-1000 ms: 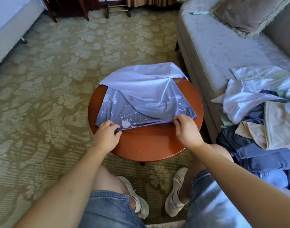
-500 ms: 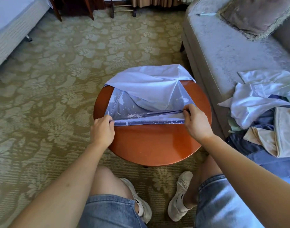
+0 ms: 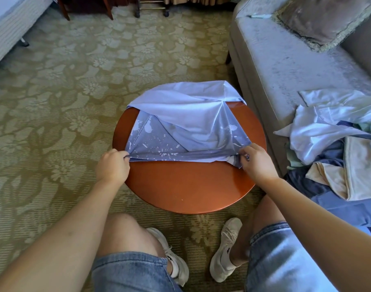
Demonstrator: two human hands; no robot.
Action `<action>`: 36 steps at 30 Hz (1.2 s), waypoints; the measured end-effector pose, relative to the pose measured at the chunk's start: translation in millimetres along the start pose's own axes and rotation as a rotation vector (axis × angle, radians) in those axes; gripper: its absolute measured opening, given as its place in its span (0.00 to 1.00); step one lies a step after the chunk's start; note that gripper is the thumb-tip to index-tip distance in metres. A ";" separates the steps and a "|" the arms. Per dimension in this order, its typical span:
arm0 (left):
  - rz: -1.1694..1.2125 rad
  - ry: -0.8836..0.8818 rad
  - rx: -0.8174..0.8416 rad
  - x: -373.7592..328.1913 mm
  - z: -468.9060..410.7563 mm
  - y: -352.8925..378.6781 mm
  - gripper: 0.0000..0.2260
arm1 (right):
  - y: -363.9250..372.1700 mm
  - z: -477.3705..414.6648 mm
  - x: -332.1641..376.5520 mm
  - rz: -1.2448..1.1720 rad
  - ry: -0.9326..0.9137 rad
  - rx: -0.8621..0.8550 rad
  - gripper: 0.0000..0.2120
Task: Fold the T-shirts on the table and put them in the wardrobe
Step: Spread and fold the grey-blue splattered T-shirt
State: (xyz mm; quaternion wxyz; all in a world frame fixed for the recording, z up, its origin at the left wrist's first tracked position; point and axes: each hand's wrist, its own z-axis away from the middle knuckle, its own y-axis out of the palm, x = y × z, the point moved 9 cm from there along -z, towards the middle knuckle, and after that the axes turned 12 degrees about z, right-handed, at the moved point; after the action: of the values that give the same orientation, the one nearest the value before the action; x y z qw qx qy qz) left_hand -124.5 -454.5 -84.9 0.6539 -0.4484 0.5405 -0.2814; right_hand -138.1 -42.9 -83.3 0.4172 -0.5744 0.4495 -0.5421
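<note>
A light blue T-shirt (image 3: 186,121) with white splatter print lies partly folded on the far half of a round reddish wooden table (image 3: 188,186). Its far edge hangs over the table's back rim. My left hand (image 3: 113,165) pinches the shirt's near left corner. My right hand (image 3: 256,163) pinches the near right corner. The near edge is stretched taut between both hands.
A grey sofa (image 3: 285,66) stands on the right with a heap of unfolded clothes (image 3: 338,148) and a cushion (image 3: 323,17). A bed corner (image 3: 9,24) sits at the far left. Patterned carpet (image 3: 64,98) surrounds the table. My knees and shoes are below the table's near edge.
Both hands lifted the shirt's near edge, folded it a little away from me, then drew apart, pulling that edge tight.
</note>
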 end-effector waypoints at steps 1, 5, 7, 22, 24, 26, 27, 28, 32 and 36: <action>0.019 -0.028 -0.004 1.7 -1.0 -0.8 0.10 | 0.8 2.3 -4.4 0.002 0.009 0.004 0.08; 0.210 -0.102 -0.041 2.6 -2.2 -6.0 0.11 | -5.2 12.0 -9.0 -0.051 0.044 -0.010 0.10; 0.287 -0.101 -0.064 -2.0 -0.8 -11.5 0.11 | -4.2 15.7 -8.7 -0.051 0.044 0.023 0.17; 0.448 0.039 -0.059 -90.3 3.9 -9.2 0.12 | 8.6 0.9 -34.0 0.061 -0.049 0.091 0.16; 0.431 0.024 -0.045 -86.0 3.3 -3.0 0.12 | 10.7 -8.0 -34.0 0.059 -0.073 0.111 0.13; 0.421 0.009 -0.042 -80.1 2.1 1.0 0.11 | 12.0 -14.9 -34.6 0.056 -0.084 0.123 0.11; 0.415 0.001 -0.043 -77.0 1.3 2.3 0.11 | 12.2 -17.2 -35.5 0.048 -0.085 0.121 0.10; 0.410 -0.007 -0.043 -74.3 0.6 3.1 0.10 | 11.3 -18.7 -36.5 0.034 -0.082 0.108 0.10; 0.408 -0.018 -0.046 -67.2 -1.9 4.1 0.10 | -4.9 -16.2 -39.4 -0.113 -0.023 -0.032 0.07; 0.419 -0.015 -0.052 -66.8 -0.5 1.3 0.10 | -32.5 -8.3 -42.5 -0.309 0.112 -0.115 0.06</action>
State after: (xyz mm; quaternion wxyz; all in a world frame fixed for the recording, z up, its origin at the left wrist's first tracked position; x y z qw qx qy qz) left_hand -142.4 -397.2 -55.7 0.6903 -0.3448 0.6243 -0.1219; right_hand -144.7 6.4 -61.9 0.2699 -0.6286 0.4085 -0.6043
